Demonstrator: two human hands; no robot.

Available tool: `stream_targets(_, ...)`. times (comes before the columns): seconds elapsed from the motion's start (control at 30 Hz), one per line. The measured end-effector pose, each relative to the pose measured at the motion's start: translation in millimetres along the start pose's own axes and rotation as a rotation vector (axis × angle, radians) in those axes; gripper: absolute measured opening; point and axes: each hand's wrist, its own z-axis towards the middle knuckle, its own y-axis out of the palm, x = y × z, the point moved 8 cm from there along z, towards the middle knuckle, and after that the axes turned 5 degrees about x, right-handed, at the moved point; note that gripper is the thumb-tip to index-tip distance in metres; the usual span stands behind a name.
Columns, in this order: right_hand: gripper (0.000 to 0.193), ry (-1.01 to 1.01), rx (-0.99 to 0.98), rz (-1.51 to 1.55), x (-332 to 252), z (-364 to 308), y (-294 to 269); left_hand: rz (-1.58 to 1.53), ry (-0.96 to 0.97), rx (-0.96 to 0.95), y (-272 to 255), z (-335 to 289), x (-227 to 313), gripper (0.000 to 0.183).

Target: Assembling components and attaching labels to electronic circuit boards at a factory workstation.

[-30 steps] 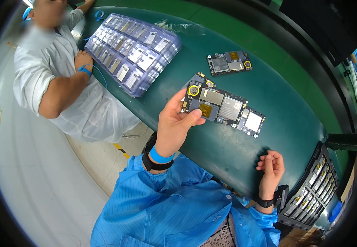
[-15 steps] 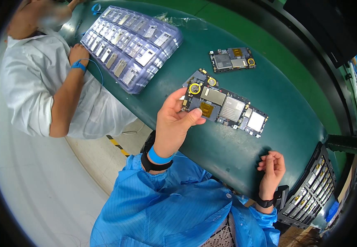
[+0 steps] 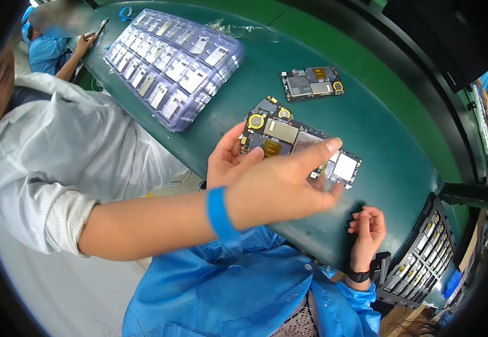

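My left hand [image 3: 227,163] is closed on the left end of some overlapping black circuit boards [image 3: 281,130] above the table; how many is hard to tell. Yellow-ringed round parts and metal shields show on them. A co-worker's hand [image 3: 289,182], with a blue wristband, reaches across from the left, covers part of my left hand and grips the boards' right part between thumb and fingers. My right hand [image 3: 369,227] rests at the table's near edge with loosely bent, slightly parted fingers and nothing in them. Another circuit board [image 3: 312,84] lies on the table beyond the held ones.
A clear plastic tray [image 3: 230,59] of metal-coloured parts stands at the far left of the green table [image 3: 390,151]. On the right is a black rack [image 3: 418,247] with several boards. The co-worker in white [image 3: 75,140] sits close on my left; another person in blue [image 3: 47,53] is farther back.
The co-worker's arm has come across from the left and taken hold of the boards' right part. My left hand keeps its grip; my right hand has hardly moved.
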Motion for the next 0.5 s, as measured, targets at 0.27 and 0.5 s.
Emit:
stream_targets(0.27, 0.011, 0.037, -0.006, 0.045, 1, -1, 0, -0.511, 0.255, 0.244, -46, -4, 15, 0.039)
stream_targets(0.5, 0.012, 0.021, -0.012, 0.048, 2, -1, 0, -0.042, 0.173, 0.43, -54, -12, 0, 0.053)
